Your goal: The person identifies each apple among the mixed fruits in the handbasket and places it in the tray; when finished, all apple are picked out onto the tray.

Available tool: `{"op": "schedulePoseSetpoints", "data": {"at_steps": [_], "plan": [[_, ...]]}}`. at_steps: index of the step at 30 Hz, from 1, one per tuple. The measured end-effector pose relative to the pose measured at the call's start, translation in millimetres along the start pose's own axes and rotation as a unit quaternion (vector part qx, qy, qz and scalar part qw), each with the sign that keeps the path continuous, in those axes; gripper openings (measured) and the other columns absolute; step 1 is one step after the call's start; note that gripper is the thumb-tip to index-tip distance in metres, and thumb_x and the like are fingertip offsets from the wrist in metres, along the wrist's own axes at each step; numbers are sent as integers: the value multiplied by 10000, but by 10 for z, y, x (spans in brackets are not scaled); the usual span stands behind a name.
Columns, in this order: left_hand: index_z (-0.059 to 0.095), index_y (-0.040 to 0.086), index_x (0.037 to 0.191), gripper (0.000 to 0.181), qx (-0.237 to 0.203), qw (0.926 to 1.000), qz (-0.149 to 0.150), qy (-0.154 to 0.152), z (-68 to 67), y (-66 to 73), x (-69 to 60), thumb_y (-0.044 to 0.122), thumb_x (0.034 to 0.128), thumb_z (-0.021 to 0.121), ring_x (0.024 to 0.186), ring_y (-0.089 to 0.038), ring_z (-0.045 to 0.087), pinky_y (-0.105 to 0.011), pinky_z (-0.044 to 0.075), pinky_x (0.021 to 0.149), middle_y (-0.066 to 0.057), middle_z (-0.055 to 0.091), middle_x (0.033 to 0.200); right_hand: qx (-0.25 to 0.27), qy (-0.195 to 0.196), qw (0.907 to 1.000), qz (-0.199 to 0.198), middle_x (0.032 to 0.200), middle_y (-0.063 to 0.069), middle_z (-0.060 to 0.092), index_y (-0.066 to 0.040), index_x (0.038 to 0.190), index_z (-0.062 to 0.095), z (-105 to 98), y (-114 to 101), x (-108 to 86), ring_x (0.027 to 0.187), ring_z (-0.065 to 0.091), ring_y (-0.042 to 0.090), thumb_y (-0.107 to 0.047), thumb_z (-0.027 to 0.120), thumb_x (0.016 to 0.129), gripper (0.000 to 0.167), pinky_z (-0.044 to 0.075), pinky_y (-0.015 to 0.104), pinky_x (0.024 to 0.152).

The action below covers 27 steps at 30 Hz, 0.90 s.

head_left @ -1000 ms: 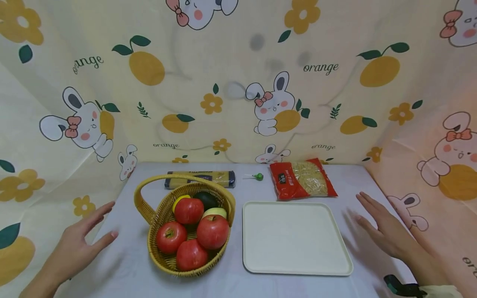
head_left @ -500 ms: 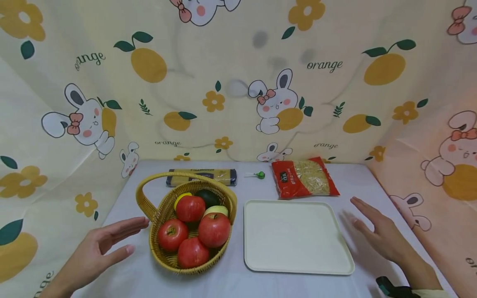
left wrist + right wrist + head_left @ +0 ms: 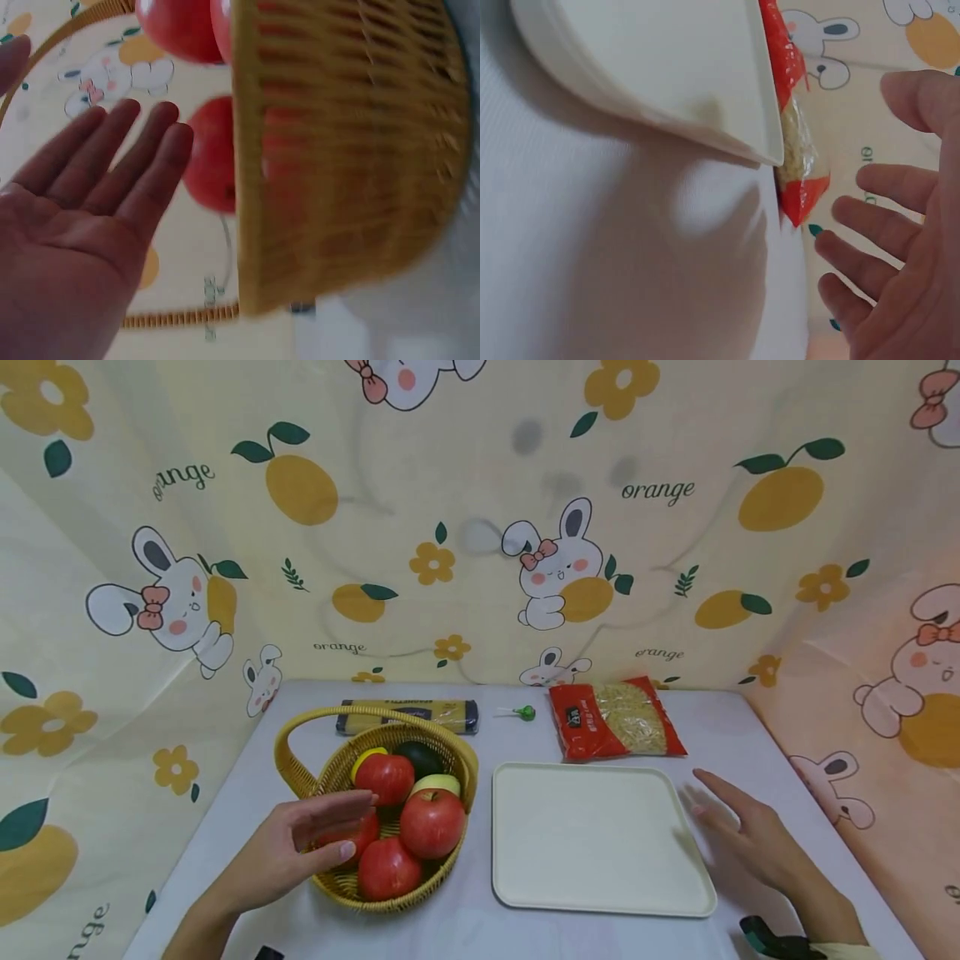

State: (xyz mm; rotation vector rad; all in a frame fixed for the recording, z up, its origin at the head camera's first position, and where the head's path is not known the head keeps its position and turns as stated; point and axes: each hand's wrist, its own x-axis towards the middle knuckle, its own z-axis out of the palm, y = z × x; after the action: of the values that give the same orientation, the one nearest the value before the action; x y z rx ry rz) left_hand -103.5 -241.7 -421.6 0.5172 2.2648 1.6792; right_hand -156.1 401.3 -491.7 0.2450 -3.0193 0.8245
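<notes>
My left hand point(image 3: 288, 843) hovers over the near left side of a wicker basket point(image 3: 375, 906), its fingers straight and nothing in its grasp. Part of one red apple point(image 3: 360, 835) is hidden behind that hand; more red apples point(image 3: 432, 823) lie around it in the basket. A dark green fruit or vegetable point(image 3: 418, 760), a pale green piece point(image 3: 437, 784) and something yellow point(image 3: 367, 760) sit further back in it. Over the table, right of a white tray point(image 3: 600, 843), my right hand point(image 3: 761, 843) is held with relaxed fingers and holds nothing.
Behind the basket lies a long yellow and dark blue packet point(image 3: 442, 717). A small green-headed item point(image 3: 527, 713) is right of it. A red bag with a clear window point(image 3: 618, 720) lies behind the tray. The basket's tall handle point(image 3: 288, 752) arches up. Printed cloth point(image 3: 480, 460) encloses the table.
My left hand has moved right, from beside the basket to over its left side. My right hand has shifted slightly left toward the tray. The objects lie where they were.
</notes>
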Motion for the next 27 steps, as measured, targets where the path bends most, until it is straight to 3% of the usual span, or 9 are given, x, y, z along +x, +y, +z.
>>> {"op": "schedulePoseSetpoints", "data": {"at_steps": [8,10,21,27], "plan": [[570,28,1556,590,137,9980,-536,-309,212,17,237,247,1043,760,1379,-439,654,-291,615,1044,-211,646,1525,159,-580,9970,477,1665,344,430,-99,1723,328,99,-52,65,1506,380,650,-534,610,1097,813,373,879,1076],[574,44,1557,602,271,9972,-617,-317,261,17,284,267,1034,773,1362,-408,671,-314,618,1047,-189,664,1506,237,-684,9958,551,1669,331,434,-86,1721,327,121,-54,80,1518,376,637,-544,609,1095,826,390,862,1083],[545,125,1606,767,957,9897,-1021,298,557,48,460,380,954,856,1275,-327,729,-529,624,1055,-164,637,1532,361,-979,9911,828,1730,333,320,-62,1712,331,174,3,159,1544,350,623,-574,622,1076,867,456,789,1103],[558,191,1604,832,1378,9798,-1306,621,658,76,530,448,892,904,1297,-309,703,-606,590,1085,-90,678,1482,533,-1066,9896,800,1727,357,297,-65,1695,372,185,60,169,1539,352,630,-513,610,1103,779,453,777,1121]]}}
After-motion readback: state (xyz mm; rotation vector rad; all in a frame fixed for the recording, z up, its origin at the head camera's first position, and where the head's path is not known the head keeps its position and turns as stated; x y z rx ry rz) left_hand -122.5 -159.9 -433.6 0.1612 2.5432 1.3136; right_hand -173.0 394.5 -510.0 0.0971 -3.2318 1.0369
